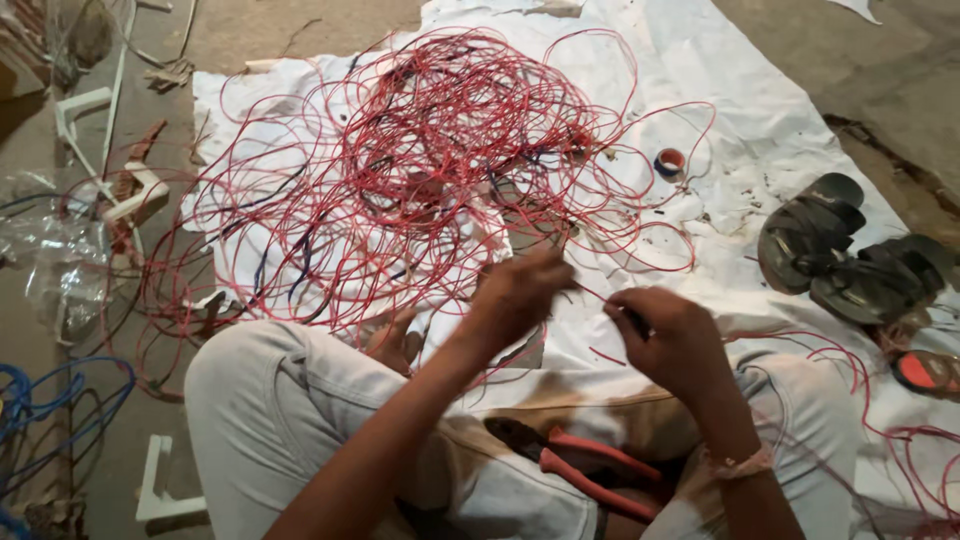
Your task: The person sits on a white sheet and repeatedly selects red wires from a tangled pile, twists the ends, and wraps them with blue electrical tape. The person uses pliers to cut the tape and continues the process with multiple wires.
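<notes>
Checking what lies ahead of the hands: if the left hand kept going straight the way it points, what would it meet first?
Probably the tangle of red wire on the white sheet; the left hand points up and away toward it, though depth is unclear.

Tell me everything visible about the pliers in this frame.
The pliers lie in the person's lap, on the light trousers, just below the two hands. The handles are sleeved in red-orange grips and spread slightly apart, pointing toward lower right; the dark metal head points to upper left. The tool lies flat. Neither the left hand nor the right hand touches it; the right forearm passes over the handle ends. Fine detail of the head is too dark to tell.
</notes>
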